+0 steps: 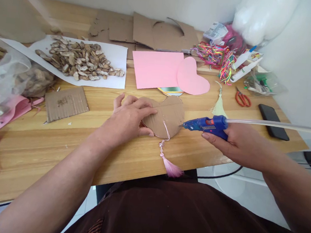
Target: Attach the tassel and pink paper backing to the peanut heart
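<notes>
The left hand (127, 119) pinched the left side of a cardboard heart (172, 114) on the wooden tabletop (129, 161); the right hand (242, 143) clasped a hot-glue gun (212, 125). The heart seemed light, fairly stiff, best held by its rim.

Blue glue gun (208, 126) points left at brown cardboard heart (175, 113) – pink tassel loop (166, 129) atop.

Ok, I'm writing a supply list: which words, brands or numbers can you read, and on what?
None can be read with certainty.
Glue gun label: too small.
White packet at the back: print too blurred.
Square cardboard piece: dark marks, illegible.
</notes>
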{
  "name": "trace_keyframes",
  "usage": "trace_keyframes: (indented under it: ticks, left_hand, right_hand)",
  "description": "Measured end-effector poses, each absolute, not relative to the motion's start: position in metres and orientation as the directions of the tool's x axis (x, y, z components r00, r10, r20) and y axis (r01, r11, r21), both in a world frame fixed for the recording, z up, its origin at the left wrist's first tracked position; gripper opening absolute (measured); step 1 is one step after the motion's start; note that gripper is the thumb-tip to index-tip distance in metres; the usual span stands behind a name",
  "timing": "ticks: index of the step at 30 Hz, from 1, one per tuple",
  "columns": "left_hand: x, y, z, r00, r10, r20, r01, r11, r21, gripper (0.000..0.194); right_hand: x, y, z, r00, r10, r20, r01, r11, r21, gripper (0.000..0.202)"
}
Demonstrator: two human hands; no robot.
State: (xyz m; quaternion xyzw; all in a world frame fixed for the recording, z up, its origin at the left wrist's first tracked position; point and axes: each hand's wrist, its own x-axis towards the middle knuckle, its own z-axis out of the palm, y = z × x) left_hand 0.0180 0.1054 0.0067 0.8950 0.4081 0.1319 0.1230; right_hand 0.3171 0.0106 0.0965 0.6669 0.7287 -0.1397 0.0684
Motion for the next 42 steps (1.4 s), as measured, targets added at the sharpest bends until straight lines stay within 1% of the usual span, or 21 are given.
trace_keyframes:
  ticks: [6, 9, 15, 21, 27, 37, 42]
  left_hand:
    - [0.019, 0.106, 0.011, 0.631, 0.77, 0.099, 0.704, -0.621, 0.343, 0.05]
    - [0.019, 0.106, 0.011, 0.631, 0.768, 0.107, 0.702, -0.625, 0.341, 0.05]
    - [0.02, 0.106, 0.013, 0.633, 0.77, 0.082, 0.707, -0.618, 0.343, 0.053]
    - [0.02, 0.106, 0.012, 0.63, 0.772, 0.083, 0.713, -0.617, 0.333, 0.049]
    - [0.019, 0.107, 0.008, 0.625, 0.771, 0.118, 0.708, -0.624, 0.33, 0.05]
    - [0.019, 0.108, 0.006, 0.631, 0.767, 0.116, 0.701, -0.628, 0.337, 0.054]
    - [0.02, 0.107, 0.01, 0.637, 0.764, 0.106, 0.697, -0.629, 0.344, 0.052]
  right_hand:
    - [0.327, 0.026, 0.095, -0.029, 0.96, -0.279, 0.998, 0.013, -0.057, 0.057]
    - [0.328, 0.032, 0.094, -0.018, 0.96, -0.281, 0.999, 0.007, -0.041, 0.057]
    - [0.33, 0.034, 0.091, -0.02, 0.96, -0.279, 0.997, -0.003, -0.081, 0.056]
    - [0.33, 0.022, 0.091, -0.031, 0.964, -0.264, 0.998, 0.013, -0.067, 0.058]
    - [0.316, 0.009, 0.095, -0.118, 0.954, -0.275, 0.984, 0.075, -0.164, 0.054]
    - [0.304, -0.002, 0.093, -0.128, 0.926, -0.356, 0.986, 0.079, -0.149, 0.061]
    - [0.301, -0.005, 0.094, -0.141, 0.915, -0.377, 0.983, 0.085, -0.16, 0.061]
